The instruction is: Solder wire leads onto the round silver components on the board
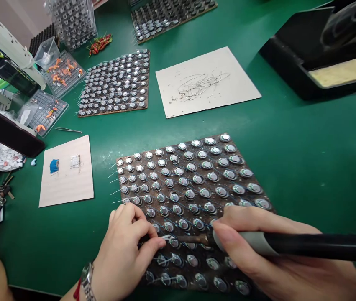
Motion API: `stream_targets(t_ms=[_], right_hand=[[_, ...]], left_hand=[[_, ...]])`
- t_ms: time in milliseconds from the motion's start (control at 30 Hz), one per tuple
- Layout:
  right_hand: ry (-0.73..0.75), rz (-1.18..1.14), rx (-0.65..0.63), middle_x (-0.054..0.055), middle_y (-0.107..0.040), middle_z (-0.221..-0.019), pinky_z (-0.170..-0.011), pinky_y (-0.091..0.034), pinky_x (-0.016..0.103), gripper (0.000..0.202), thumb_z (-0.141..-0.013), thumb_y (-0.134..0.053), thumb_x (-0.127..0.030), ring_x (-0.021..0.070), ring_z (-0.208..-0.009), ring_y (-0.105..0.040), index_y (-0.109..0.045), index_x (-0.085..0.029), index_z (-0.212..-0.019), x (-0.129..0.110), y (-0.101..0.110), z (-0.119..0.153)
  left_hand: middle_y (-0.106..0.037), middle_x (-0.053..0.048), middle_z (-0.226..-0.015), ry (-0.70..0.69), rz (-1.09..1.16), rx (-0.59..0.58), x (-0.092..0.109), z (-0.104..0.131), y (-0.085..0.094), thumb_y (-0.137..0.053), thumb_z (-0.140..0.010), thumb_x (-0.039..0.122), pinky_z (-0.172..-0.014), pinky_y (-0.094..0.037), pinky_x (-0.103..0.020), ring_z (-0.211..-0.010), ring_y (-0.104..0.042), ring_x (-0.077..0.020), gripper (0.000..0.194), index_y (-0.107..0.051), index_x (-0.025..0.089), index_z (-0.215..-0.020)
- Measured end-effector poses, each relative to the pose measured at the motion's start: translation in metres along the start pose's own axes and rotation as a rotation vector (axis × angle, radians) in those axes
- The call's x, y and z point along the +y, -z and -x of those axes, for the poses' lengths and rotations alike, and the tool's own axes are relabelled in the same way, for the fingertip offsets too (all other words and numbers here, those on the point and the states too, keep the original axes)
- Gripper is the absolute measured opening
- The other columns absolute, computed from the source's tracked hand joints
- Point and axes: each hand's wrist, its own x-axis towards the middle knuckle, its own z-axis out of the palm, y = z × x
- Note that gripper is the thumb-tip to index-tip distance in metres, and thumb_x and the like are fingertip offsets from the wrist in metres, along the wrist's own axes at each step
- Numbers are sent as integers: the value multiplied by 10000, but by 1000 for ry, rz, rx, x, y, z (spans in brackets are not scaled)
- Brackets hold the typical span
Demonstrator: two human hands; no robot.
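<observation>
I'm gripping the soldering iron [290,244] in my right hand [278,259], fingers closed around the grey collar pen-style, and its long axis is running pretty much flat from 3 o'clock toward 9 o'clock, with the dark tip [193,239] pointing at my left hand [127,246]. My left hand is curled shut, pinching a thin wire lead [165,237] between thumb and fingertips and pressing it down on one of the little round speakers [174,241] near the front edge of the brown board [193,200]. So the joint I'm working is sitting right between my two hands, just at 3 o'clock from my left fingertips and at 9 o'clock from my right thumb; the left hand is the closer one, basically touching it, while the iron tip is hovering just beside it. I can't tell if the tip is actually making contact. The board is lying on the green desk [306,159] straight ahead of me, its rows slanting up toward 1 o'clock. A second filled board [115,83] is sitting off at 11 o'clock, a card with wire scraps [206,81] at 12, and the black iron stand [318,54] with its sponge at 2 o'clock.
</observation>
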Motion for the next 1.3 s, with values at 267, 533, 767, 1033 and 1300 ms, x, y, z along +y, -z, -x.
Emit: stream_targets(t_ms=[267,533,767,1033,1300], right_hand=[[-16,-5,1,-40,-660,-610,-438,-497,228,229,-931,-600,-274,134,-477,-616,-615,-255,-704,1,-2,0],[-8,-17,-12,-55,-655,-612,-433,-487,204,208,-942,-592,-265,114,-463,-600,-600,-261,-734,1,-1,0],[-18,-31,-27,-58,-652,-615,-431,-495,200,178,-932,-604,-259,117,-467,-605,-601,-266,-755,1,-1,-2],[-114,-80,116,-25,-649,-662,-420,-501,254,150,-951,-596,-366,161,-501,-603,-627,-300,-820,5,10,1],[12,-122,8,-53,-626,-610,-419,-470,236,163,-936,-606,-269,129,-448,-561,-579,-280,-775,0,13,-23]], left_hand=[[-530,-17,-889,5,8,1,1,-2,-1,-671,-894,189,-796,-426,-362,-878,-521,-198,123,-621,196,-781],[-528,-17,-897,-1,10,-1,1,0,-1,-661,-901,192,-799,-422,-365,-885,-517,-200,117,-619,198,-793],[-521,-17,-892,6,16,-8,2,-1,0,-659,-899,179,-804,-418,-368,-884,-518,-199,117,-617,191,-791],[-529,-15,-885,5,8,14,1,-2,-2,-674,-885,175,-792,-415,-354,-882,-527,-197,121,-618,195,-780],[-519,-9,-874,37,51,80,-5,0,3,-671,-884,190,-800,-422,-355,-890,-528,-200,142,-611,204,-756]])
